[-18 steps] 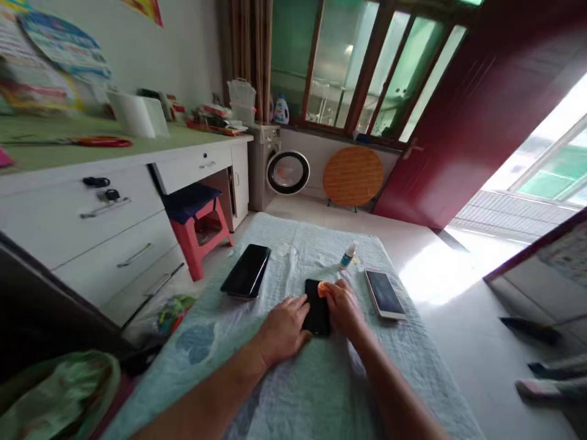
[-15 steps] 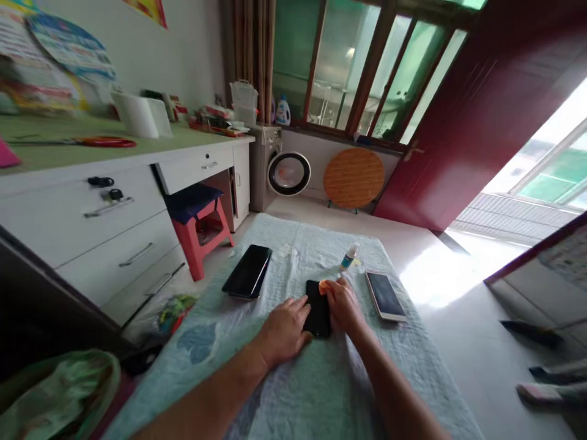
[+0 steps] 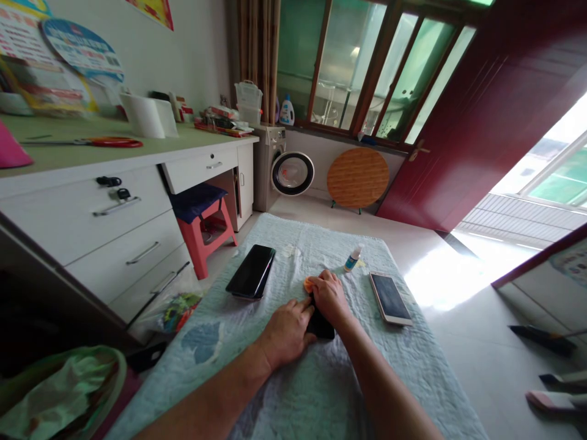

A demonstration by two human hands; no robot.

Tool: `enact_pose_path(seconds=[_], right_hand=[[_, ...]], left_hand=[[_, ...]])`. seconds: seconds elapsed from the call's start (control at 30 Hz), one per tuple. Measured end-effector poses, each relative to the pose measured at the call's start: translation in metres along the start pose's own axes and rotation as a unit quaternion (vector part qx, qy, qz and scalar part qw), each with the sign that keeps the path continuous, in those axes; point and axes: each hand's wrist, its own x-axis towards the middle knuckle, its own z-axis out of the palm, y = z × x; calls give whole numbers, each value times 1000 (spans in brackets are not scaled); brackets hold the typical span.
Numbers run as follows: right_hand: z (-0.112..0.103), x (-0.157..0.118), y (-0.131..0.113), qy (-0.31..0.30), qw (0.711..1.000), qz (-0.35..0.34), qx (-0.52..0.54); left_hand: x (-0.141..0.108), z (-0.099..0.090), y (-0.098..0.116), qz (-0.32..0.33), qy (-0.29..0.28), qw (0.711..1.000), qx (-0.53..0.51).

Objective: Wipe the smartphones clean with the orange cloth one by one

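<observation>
The left hand (image 3: 288, 330), fingers loosely spread, presses the black phone (image 3: 321, 325) on the cloth (image 3: 293, 391); the right hand (image 3: 329, 296) — fingers bunched — pinches an orange pad (image 3: 309, 284) at its far end. Beyond — a small bottle (image 3: 353, 259).

The cloth (image 3: 293, 391) is pale blue-green with darker blue patches; the round board (image 3: 358, 177) is orange-brown, the door (image 3: 440, 122) deep red.

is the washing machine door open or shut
Open: the washing machine door is swung out from the front of the washing machine, toward the round wooden tabletop.
</observation>
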Motion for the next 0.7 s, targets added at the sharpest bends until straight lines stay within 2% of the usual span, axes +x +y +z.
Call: enact_pose_path(seconds=[0.37, 0.5, 0.7], right_hand=[[-18, -14, 42, 0, 996, 82, -19], [-13, -17, 41, 33, 996, 78, -21], [-3, -14, 25, 48, 999, 15, -7]], left_hand=[[1, 7, -7, 20, 16, 999, 30], [1, 7, -9, 24, 15, 999, 34], [2, 5, -8, 27, 19, 999, 14]])
